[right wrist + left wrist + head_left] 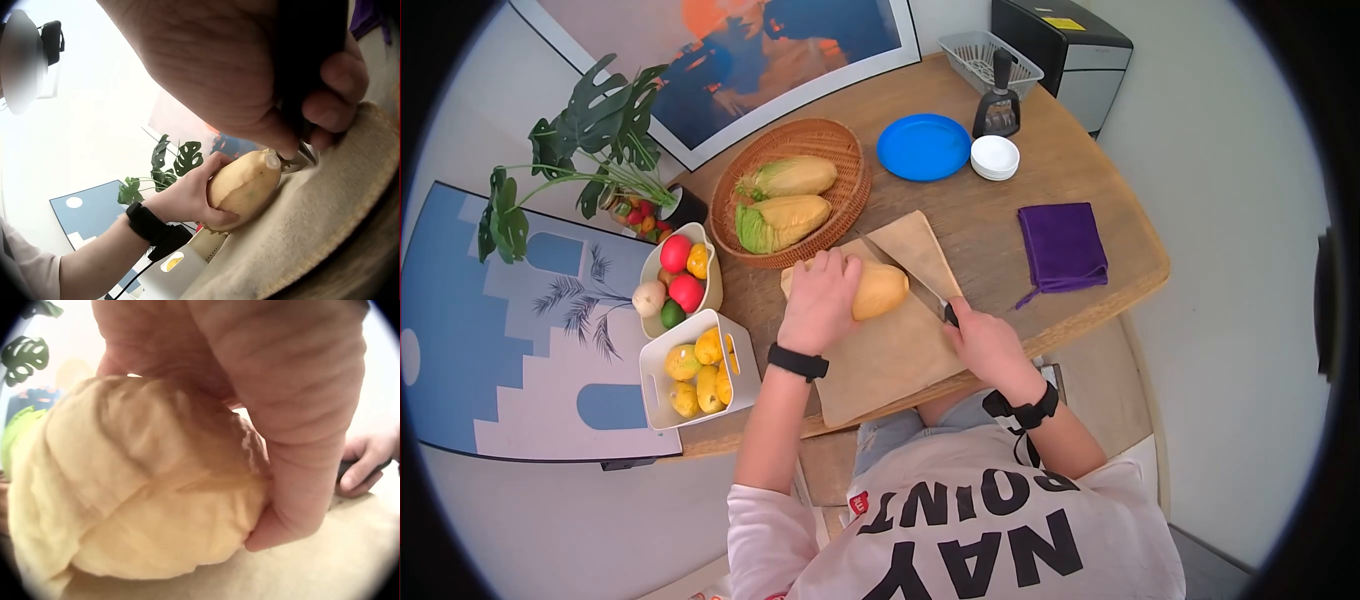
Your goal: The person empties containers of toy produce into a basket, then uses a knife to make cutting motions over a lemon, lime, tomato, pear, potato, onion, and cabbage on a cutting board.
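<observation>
A pale yellow napa cabbage (881, 291) lies on a tan mat (880, 370) at the table's front. My left hand (824, 297) grips it from above, thumb on one side and fingers on the other. The left wrist view shows its folded leaves (162, 519) close up. In the right wrist view its pale stem end (273, 160) faces the knife. My right hand (988, 348) holds the knife's black handle (951, 314). The knife blade (905, 269) lies low over the mat, beside the cabbage and pointing away from me.
A wicker basket (861, 200) holds two more cabbages. White bins (745, 385) of toy-like fruit stand left, near a potted plant (590, 140). Behind are a blue plate (924, 147), white bowls (995, 158), a black-handled tool (998, 110) and a grey basket (970, 50). A purple cloth (1063, 247) lies right.
</observation>
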The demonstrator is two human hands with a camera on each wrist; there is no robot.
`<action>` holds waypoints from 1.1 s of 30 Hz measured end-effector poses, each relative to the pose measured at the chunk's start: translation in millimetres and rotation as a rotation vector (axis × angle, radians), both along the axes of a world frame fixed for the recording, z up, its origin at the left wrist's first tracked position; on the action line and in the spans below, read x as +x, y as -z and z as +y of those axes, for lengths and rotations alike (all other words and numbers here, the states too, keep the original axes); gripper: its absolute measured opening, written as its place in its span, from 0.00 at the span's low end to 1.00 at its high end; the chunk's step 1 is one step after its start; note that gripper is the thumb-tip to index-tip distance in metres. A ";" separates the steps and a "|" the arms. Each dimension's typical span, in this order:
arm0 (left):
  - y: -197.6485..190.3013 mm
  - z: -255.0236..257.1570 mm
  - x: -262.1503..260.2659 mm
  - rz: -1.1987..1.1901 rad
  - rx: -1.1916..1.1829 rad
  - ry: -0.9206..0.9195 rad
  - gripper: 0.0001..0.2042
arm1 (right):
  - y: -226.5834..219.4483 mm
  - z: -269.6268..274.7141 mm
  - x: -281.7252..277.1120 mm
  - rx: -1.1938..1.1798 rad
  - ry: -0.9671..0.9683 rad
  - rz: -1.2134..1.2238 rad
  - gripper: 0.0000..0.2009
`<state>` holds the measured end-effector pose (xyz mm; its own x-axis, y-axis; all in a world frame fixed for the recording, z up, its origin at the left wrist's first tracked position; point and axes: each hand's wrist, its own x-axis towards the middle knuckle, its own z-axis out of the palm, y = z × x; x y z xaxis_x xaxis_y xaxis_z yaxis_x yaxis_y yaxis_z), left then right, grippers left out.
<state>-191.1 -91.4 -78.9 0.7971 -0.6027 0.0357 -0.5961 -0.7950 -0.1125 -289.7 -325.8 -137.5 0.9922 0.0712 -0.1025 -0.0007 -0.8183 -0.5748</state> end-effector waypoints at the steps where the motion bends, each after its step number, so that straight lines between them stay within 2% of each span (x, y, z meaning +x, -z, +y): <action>1: -3.8 -1.2 -4.8 -0.049 -0.003 -0.031 0.33 | 1.6 -0.1 0.3 0.005 0.000 -0.012 0.15; 3: -4.2 -2.4 -18.5 -0.139 -0.008 -0.092 0.34 | 7.1 -0.2 -0.8 0.017 0.002 -0.030 0.15; 6: 20.2 -5.4 -34.2 -0.109 -0.022 -0.208 0.34 | 2.3 0.4 0.7 0.015 0.007 -0.003 0.16; 9: 23.4 -1.3 -41.8 -0.088 -0.359 -0.092 0.30 | 1.6 -4.1 0.3 0.086 0.011 -0.003 0.20; 12: 37.6 13.7 -41.6 -0.005 -0.565 -0.141 0.25 | -15.8 -5.5 -3.3 0.161 0.008 -0.086 0.27; 18: 23.8 11.2 -55.4 0.002 -0.558 -0.225 0.24 | -25.2 2.0 -3.7 0.200 -0.030 -0.225 0.34; 21: 29.2 10.5 -53.2 -0.022 -0.549 -0.243 0.24 | -10.9 3.8 -2.3 0.139 -0.104 0.009 0.35; 24: 34.3 9.4 -51.4 -0.044 -0.531 -0.301 0.24 | -20.4 5.4 -2.0 0.170 -0.079 -0.034 0.34; 27: 35.5 8.5 -51.7 -0.039 -0.529 -0.303 0.24 | -26.7 11.2 1.0 0.270 -0.020 -0.208 0.34; 30: 38.6 5.9 -56.2 -0.143 -0.512 -0.274 0.24 | -10.9 12.4 4.9 0.207 -0.050 -0.146 0.34; 33: 40.0 3.1 -62.6 -0.160 -0.476 -0.274 0.25 | -22.4 11.1 5.1 0.124 -0.111 -0.035 0.32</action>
